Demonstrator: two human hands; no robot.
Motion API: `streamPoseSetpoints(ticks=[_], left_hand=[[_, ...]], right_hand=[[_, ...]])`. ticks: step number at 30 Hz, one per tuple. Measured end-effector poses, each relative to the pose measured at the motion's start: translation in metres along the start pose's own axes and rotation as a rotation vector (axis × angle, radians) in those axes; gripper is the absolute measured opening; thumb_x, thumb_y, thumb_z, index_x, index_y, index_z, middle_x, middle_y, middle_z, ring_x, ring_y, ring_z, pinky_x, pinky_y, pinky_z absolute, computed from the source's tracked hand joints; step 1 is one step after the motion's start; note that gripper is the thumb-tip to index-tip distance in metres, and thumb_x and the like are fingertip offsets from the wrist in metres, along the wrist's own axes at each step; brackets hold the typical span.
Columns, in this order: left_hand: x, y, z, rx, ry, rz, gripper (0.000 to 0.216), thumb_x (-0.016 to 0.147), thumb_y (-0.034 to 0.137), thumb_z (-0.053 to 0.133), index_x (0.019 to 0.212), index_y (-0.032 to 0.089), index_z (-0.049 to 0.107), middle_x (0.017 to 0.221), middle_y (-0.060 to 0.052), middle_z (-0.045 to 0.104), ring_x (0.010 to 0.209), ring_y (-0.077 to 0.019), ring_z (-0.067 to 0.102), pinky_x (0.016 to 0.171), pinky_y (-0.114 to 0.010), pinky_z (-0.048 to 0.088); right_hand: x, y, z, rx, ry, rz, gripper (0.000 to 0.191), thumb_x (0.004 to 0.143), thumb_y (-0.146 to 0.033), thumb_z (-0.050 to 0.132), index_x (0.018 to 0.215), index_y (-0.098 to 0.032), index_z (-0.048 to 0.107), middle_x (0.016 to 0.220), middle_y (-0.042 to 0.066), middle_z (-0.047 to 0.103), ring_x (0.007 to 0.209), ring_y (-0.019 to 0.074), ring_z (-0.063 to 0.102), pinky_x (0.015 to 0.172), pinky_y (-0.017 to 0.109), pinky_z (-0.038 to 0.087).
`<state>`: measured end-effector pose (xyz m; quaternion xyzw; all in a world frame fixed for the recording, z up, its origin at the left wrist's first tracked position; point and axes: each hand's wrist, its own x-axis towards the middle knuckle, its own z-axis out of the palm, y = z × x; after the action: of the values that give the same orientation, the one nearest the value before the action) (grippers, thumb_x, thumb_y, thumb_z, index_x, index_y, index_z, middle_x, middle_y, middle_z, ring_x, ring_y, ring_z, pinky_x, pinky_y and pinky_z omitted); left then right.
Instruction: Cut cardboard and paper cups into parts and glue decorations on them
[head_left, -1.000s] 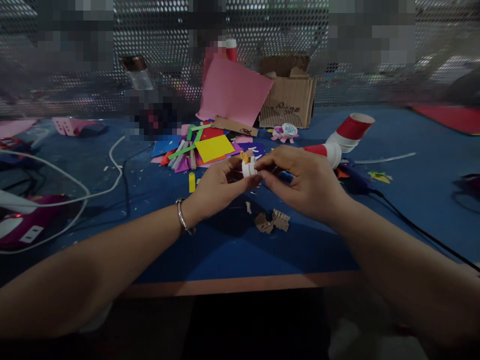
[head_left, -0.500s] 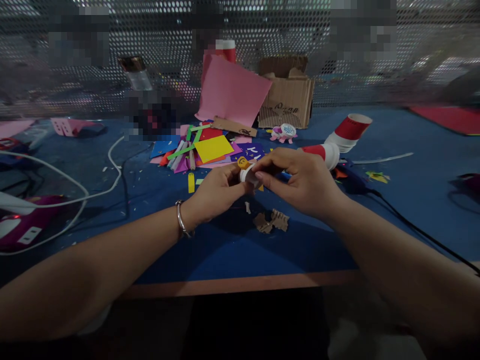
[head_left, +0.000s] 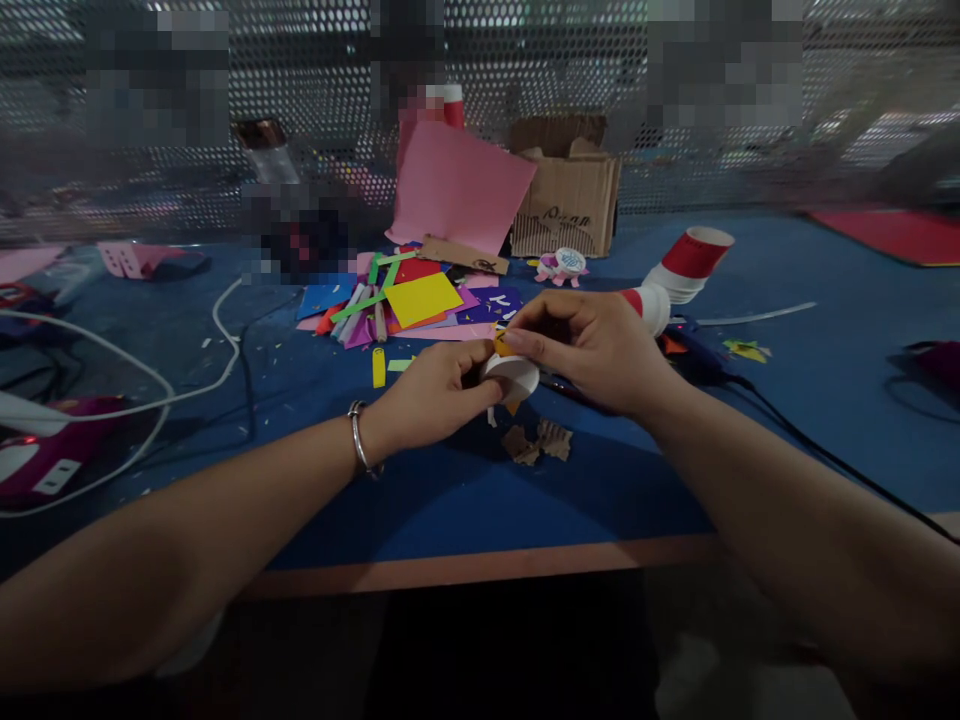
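Observation:
My left hand (head_left: 431,395), with a metal bangle on the wrist, is closed round a small white round cap-like piece (head_left: 512,376) held just above the blue table (head_left: 450,500). My right hand (head_left: 592,345) pinches a small orange paper bit (head_left: 501,345) against the top of that white piece. Both hands meet at the centre of the view. Torn brown cardboard scraps (head_left: 540,440) lie on the table right below the hands.
Coloured paper sheets and strips (head_left: 420,298) are piled behind the hands, with a pink sheet (head_left: 461,190) and a cardboard box (head_left: 566,205) at the mesh wall. Red-and-white paper cups (head_left: 686,265) lie at right. A black cable (head_left: 825,455) and white cords (head_left: 150,390) cross the table.
Both hands have lowered toward the table with the white piece, which has turned so its flat round face shows. The right fingers shifted onto the orange bit on top.

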<state>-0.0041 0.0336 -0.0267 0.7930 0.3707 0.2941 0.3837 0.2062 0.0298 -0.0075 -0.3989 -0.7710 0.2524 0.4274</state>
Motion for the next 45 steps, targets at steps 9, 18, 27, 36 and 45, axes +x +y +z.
streamPoseSetpoints(ticks=[9, 18, 27, 36, 45], left_hand=[[0.002, -0.001, 0.0, -0.215, -0.016, -0.036, 0.016, 0.087, 0.033, 0.072, 0.092, 0.018, 0.074, 0.087, -0.005, 0.073, 0.076, -0.0159, 0.062, 0.068, -0.026, 0.046], [0.01, -0.003, -0.001, -0.716, 0.303, -0.139, 0.026, 0.082, 0.026, 0.082, 0.103, 0.015, 0.072, 0.09, -0.004, 0.074, 0.072, -0.0116, 0.062, 0.062, -0.023, 0.047], [0.014, -0.001, -0.001, -0.924, 0.345, -0.173, 0.019, 0.08, 0.014, 0.083, 0.094, 0.013, 0.07, 0.083, -0.001, 0.067, 0.07, -0.0088, 0.059, 0.065, -0.021, 0.05], [0.014, 0.0, -0.002, -0.946, 0.325, -0.233, 0.022, 0.08, 0.018, 0.085, 0.097, 0.013, 0.072, 0.084, -0.002, 0.07, 0.071, -0.0107, 0.062, 0.064, -0.023, 0.052], [0.014, 0.0, -0.003, -0.936, 0.298, -0.29, 0.029, 0.077, 0.016, 0.086, 0.104, 0.014, 0.074, 0.096, -0.004, 0.073, 0.078, -0.0128, 0.065, 0.065, -0.025, 0.056]], right_hand=[[0.002, 0.001, 0.0, 0.038, 0.081, 0.036, 0.025, 0.087, -0.041, 0.08, 0.082, -0.017, 0.074, 0.072, 0.0, 0.068, 0.063, 0.0124, 0.055, 0.058, 0.027, 0.041], [0.0, -0.001, -0.001, -0.048, 0.179, 0.073, 0.029, 0.092, -0.045, 0.076, 0.082, -0.017, 0.072, 0.072, 0.0, 0.066, 0.063, 0.0122, 0.054, 0.059, 0.029, 0.041], [-0.001, -0.001, 0.007, 0.02, -0.071, 0.198, 0.031, 0.093, -0.044, 0.072, 0.08, -0.017, 0.069, 0.065, -0.002, 0.058, 0.058, 0.0104, 0.047, 0.056, 0.029, 0.033], [-0.001, 0.0, 0.006, 0.04, -0.052, 0.194, 0.02, 0.09, -0.033, 0.073, 0.08, -0.016, 0.07, 0.064, -0.003, 0.058, 0.058, 0.0102, 0.047, 0.056, 0.029, 0.033], [-0.002, -0.002, 0.003, 0.024, -0.039, 0.165, 0.024, 0.091, -0.036, 0.074, 0.078, -0.017, 0.069, 0.063, -0.002, 0.058, 0.057, 0.01, 0.046, 0.055, 0.029, 0.032]])
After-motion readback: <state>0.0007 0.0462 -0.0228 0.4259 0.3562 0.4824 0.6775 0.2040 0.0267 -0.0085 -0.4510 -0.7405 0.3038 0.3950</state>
